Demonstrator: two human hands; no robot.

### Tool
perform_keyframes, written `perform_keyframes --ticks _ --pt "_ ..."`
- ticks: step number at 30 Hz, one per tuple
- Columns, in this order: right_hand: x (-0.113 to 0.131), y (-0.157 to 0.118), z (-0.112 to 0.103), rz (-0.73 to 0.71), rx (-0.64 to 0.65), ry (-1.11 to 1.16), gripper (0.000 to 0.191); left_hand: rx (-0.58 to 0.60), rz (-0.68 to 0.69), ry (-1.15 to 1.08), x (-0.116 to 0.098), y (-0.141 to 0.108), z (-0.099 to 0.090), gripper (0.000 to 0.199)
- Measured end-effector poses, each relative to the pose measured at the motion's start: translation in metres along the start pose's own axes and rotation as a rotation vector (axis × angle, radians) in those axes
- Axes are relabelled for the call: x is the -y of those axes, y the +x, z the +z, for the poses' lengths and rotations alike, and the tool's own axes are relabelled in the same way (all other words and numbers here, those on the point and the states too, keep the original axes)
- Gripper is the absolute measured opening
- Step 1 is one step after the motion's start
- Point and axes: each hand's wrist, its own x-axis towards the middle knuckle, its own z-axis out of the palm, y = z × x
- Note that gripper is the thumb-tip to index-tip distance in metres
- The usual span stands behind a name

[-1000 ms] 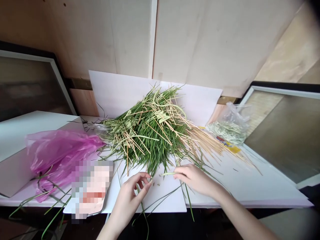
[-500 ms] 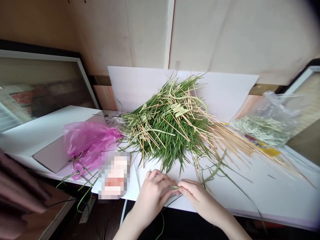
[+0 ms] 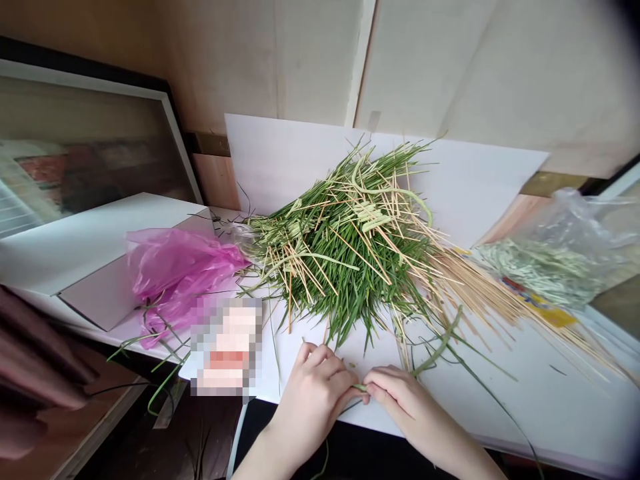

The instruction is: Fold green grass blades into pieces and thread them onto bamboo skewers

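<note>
My left hand [image 3: 313, 393] and right hand [image 3: 415, 408] sit close together at the near edge of the worktop [image 3: 540, 380], just below the heap. The fingers of both hands are curled closed, pinching a narrow grass blade [image 3: 359, 387] between them, with its green end showing at my fingertips.

The blade looks smooth and slender, so uneven pressure could let it slip from my grip, and a hard pull could split or kink it. A longer, curved blade [image 3: 440, 347] rises just beside my right hand, and another strand trails toward the near edge. If my wrist catches either, it could tug the heap [image 3: 345, 267] of flat green blades crossed with dry, straight straw sticks [image 3: 480, 300]. Those thin, brittle sticks could snap or snag my sleeve, and loose pieces could slide over the edge into the dark below.

Left of my hands lies a flat object [image 3: 226, 347], too pixelated to identify. Beyond it, a crumpled pink plastic bag [image 3: 180, 280] sits near the left side of the heap, while a clear bag [image 3: 555, 257] of pale shreds lies toward the far right corner.
</note>
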Motion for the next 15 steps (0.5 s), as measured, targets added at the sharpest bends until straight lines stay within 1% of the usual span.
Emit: perform_keyframes --ticks 3,6,9,11,13,15 --pt "-0.001 0.0 -0.004 -0.001 0.007 -0.026 0.03 0.015 0.039 0.015 0.003 0.006 -0.002 0.019" --pt "-0.004 0.002 -0.007 -0.009 -0.012 -0.057 0.028 0.096 0.021 -0.048 0.005 0.016 -0.006 0.024" --pt "-0.008 0.007 -0.011 -0.077 -0.05 -0.081 0.025 0.197 -0.064 -0.196 0.007 0.03 -0.013 0.027" --pt "-0.01 0.012 -0.015 -0.143 -0.098 -0.088 0.024 0.237 -0.128 -0.33 0.009 0.039 -0.015 0.032" --pt "-0.013 0.017 -0.019 -0.214 -0.15 -0.094 0.023 0.264 -0.21 -0.504 0.013 0.047 -0.013 0.039" --pt "-0.017 0.022 -0.022 -0.286 -0.192 -0.121 0.024 0.301 -0.326 -0.703 0.018 0.053 -0.009 0.046"
